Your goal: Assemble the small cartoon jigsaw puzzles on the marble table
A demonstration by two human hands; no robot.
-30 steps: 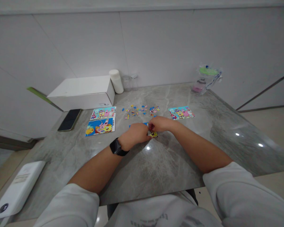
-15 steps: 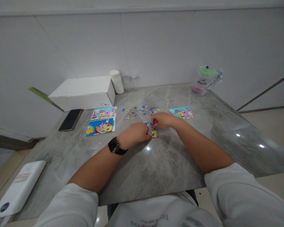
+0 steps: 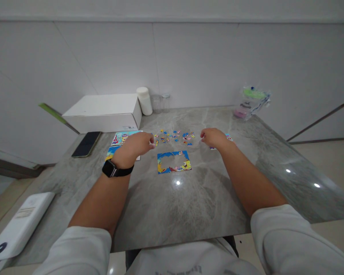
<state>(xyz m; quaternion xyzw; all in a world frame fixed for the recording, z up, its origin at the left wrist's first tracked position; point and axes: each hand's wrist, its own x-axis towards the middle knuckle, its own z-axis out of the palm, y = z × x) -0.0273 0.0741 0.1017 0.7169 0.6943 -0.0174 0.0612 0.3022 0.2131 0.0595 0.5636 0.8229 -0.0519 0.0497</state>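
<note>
A partly joined puzzle frame (image 3: 186, 165), blue and yellow with an open middle, lies on the grey marbled table (image 3: 174, 214). Behind it are scattered several loose puzzle pieces (image 3: 176, 136). My left hand (image 3: 139, 145) is over the picture cards (image 3: 122, 138) on the left, its thumb and fingers apart near the pieces' left end. To the right of the pieces is my right hand (image 3: 213, 138), fingers curled, partly covering another card (image 3: 229, 137); whether it holds anything small cannot be made out.
Along the back stand a white box (image 3: 103, 114), a white bottle (image 3: 145, 101), two clear glasses (image 3: 165, 102) and a plastic bag (image 3: 249, 102). A phone (image 3: 86, 144) and a white device (image 3: 23, 223) lie at the left.
Both hands have left the puzzle frame and moved apart, the left one leftward over the cards, the right one rightward and back. The whole frame now shows.
</note>
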